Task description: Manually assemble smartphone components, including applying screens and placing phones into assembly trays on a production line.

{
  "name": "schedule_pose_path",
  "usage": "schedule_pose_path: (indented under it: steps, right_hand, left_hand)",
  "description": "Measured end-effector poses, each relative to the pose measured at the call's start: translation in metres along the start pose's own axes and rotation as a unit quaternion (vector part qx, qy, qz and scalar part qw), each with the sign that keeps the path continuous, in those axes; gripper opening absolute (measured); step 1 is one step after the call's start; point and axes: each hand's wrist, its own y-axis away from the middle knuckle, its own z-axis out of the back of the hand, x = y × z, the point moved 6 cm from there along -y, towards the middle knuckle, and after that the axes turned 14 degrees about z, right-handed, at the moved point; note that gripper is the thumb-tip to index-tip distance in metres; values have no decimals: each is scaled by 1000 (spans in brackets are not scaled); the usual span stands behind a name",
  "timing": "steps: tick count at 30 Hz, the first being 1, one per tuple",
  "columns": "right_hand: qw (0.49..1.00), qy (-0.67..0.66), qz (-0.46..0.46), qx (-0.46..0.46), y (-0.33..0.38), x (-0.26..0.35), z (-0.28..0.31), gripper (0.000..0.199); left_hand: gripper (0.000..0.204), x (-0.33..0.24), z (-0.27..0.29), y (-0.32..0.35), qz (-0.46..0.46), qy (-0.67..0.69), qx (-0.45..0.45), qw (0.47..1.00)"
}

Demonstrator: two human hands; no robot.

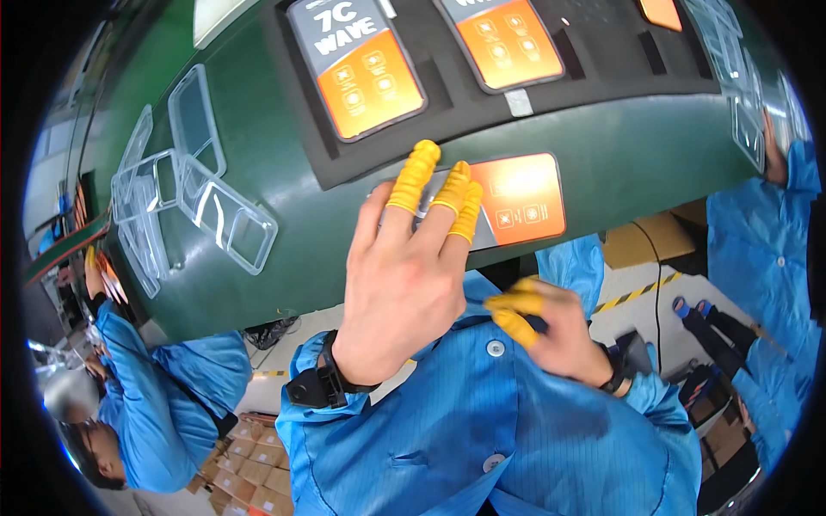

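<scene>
Phone [525, 202] lies face up, grey-and-orange front, at the near edge of the green surface [297, 271], long side roughly along that edge. Left hand [403, 288], yellow cots on several fingers, lies back up over the phone's left end, cotted fingers close together. Right hand [555, 327], also in yellow cots, is off the near edge in front of the blue jacket [422, 421], thumb and forefinger narrow. Cannot tell whether the left grips the phone or just rests on it, nor whether the blurred right pinches something thin.

Beyond the phone: black tray [331, 170], with a left phone [361, 82] by its near-left corner and a second phone [508, 52] further right along its near side. Loose clear cases [225, 211] overlap toward the surface's left end; more clear cases [747, 133] at its right end. Co-workers in blue on both sides.
</scene>
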Motion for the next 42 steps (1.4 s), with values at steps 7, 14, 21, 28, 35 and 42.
schedule_pose_path:
  steps: [7,14,21,28,35,42]
  right_hand:
    - [761,-561,-315,-84,-4,-36,-46,36]
    - [755,-560,-318,-125,3,-32,-44,30]
    - [749,-579,-279,-159,6,-37,-43,20]
    - [762,-563,-236,-214,4,-36,-43,18]
    - [739,-545,-307,-251,6,-32,-39,19]
    - [750,-581,-247,-198,24,-73,7,33]
  left_hand:
    - [33,-2,-2,-2,-32,46,-34,998]
    - [41,-6,-1,7,-43,68,11,997]
    - [43,-5,-7,10,-43,105,69,991]
    - [21,-8,-7,12,-55,104,16,993]
    - [43,-18,-4,11,-40,37,68,996]
    - [27,-16,-8,18,-36,51,-19,998]
